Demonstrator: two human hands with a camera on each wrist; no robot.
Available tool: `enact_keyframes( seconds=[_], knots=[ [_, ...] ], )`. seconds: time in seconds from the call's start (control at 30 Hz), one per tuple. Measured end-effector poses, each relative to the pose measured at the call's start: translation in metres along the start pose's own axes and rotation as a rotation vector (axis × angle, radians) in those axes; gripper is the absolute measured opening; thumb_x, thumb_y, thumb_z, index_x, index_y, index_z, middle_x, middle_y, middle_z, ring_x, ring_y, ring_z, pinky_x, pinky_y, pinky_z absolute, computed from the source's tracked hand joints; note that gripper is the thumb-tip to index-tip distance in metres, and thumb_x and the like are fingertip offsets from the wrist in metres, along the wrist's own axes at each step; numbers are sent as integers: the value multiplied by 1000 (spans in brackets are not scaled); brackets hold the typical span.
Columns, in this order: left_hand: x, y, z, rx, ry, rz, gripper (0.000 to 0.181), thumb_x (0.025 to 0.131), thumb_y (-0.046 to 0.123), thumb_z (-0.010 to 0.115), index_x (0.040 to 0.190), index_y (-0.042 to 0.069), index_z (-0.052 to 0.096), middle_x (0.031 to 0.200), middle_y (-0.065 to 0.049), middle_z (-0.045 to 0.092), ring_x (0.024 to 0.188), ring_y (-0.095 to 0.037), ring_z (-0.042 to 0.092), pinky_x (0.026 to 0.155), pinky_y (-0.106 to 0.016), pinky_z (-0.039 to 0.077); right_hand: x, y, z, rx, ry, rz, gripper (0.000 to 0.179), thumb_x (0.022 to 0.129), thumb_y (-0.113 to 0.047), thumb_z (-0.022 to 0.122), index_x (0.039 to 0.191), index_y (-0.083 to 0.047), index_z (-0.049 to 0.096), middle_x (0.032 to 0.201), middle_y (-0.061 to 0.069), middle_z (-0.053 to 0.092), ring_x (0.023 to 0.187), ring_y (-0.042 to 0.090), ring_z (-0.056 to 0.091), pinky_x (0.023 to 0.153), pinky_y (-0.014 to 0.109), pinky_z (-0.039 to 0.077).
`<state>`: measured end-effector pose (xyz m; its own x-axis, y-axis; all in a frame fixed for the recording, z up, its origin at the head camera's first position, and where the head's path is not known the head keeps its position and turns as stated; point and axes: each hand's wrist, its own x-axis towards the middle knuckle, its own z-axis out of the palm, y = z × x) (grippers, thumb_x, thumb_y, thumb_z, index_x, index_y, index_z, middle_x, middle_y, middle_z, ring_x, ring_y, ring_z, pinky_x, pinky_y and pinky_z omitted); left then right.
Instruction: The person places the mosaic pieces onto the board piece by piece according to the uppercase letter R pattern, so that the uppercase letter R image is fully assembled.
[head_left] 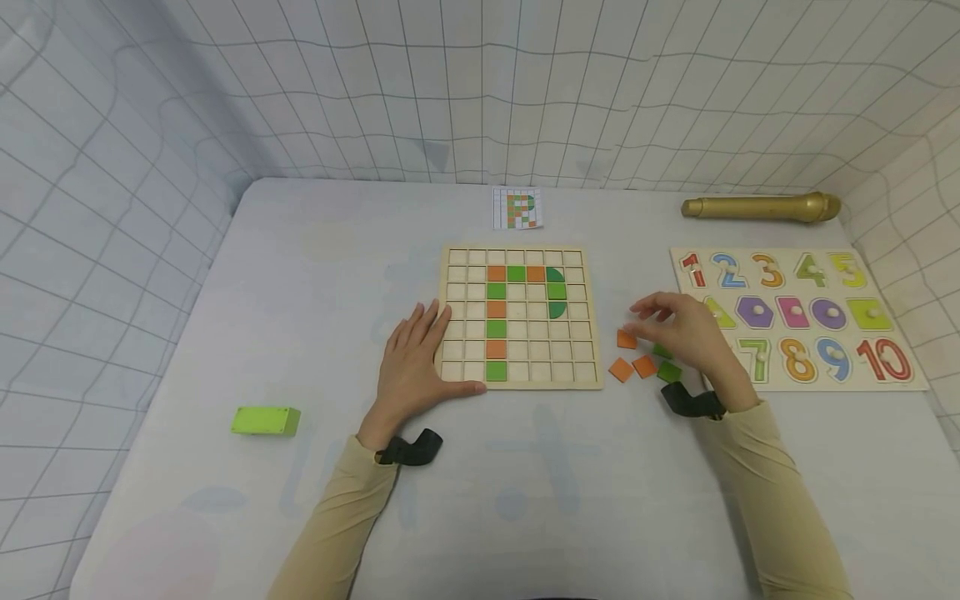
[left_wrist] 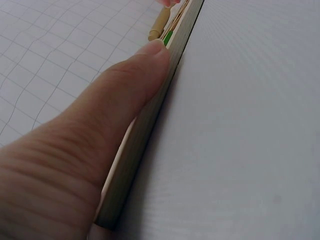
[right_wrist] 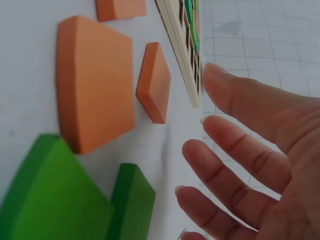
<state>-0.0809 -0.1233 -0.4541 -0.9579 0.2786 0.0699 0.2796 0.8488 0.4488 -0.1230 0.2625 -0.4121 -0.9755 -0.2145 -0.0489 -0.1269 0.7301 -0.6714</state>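
A wooden grid board (head_left: 540,379) lies on the table, with orange and green square tiles and rounded dark green pieces (head_left: 557,310) set in some of its cells. At its lower left corner rests my left hand (head_left: 408,367), fingers spread along the left side and thumb along the front edge. My right hand (head_left: 686,329) hovers right of the board, its fingers loosely bent and nothing between them. Under and beside it lie three orange tiles (head_left: 621,369) and two green tiles (head_left: 669,372). In the right wrist view, the thumb (right_wrist: 245,95) stands apart from the fingers.
Behind the board lies a small printed pattern card (head_left: 517,208). A number and shape puzzle board (head_left: 795,321) occupies the right side, partly under my right hand and wrist. A gold microphone (head_left: 761,207) lies at the back right, a light green block (head_left: 266,421) at the left.
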Motion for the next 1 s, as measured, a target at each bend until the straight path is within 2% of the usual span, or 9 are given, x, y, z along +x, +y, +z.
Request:
enact_keyframes(
  seconds=[0.3, 0.43, 0.6, 0.8, 1.0],
  knots=[
    [0, 0, 0, 0, 5, 0, 119, 61, 71, 72, 152, 12, 22, 157, -8, 16, 143, -22, 4, 112, -42, 7, -1, 0, 2, -41, -78, 10, 34, 76, -29, 82, 99, -7, 71, 90, 5, 64, 81, 23, 49, 67, 35, 40],
    [0, -1, 0, -3, 8, 4, 119, 61, 71, 72, 152, 12, 23, 157, -8, 16, 143, -22, 4, 112, -43, 7, -1, -1, 3, -53, -104, 3, 30, 74, -25, 83, 96, -7, 72, 89, 6, 64, 78, 22, 49, 65, 35, 40],
    [0, -1, 0, -7, 9, 6, 120, 61, 71, 72, 152, 12, 22, 157, -7, 16, 143, -22, 4, 113, -42, 7, 0, -3, 5, -66, -108, -5, 21, 76, -18, 81, 92, -7, 72, 86, 5, 64, 79, 24, 49, 66, 36, 40],
    [-1, -1, 0, -7, 10, 9, 119, 61, 71, 72, 152, 12, 22, 157, -7, 16, 143, -22, 4, 113, -42, 7, 3, -8, 11, -79, -119, -16, 20, 76, -16, 80, 88, -11, 65, 84, 4, 59, 78, 24, 48, 65, 35, 38],
    [-1, 0, -1, -5, 2, 5, 119, 62, 71, 71, 152, 12, 22, 157, -7, 16, 143, -22, 5, 112, -42, 7, 5, -15, 15, -85, -67, -61, 17, 79, -19, 79, 85, -13, 64, 77, 1, 58, 69, 20, 47, 58, 33, 38]
  ],
)
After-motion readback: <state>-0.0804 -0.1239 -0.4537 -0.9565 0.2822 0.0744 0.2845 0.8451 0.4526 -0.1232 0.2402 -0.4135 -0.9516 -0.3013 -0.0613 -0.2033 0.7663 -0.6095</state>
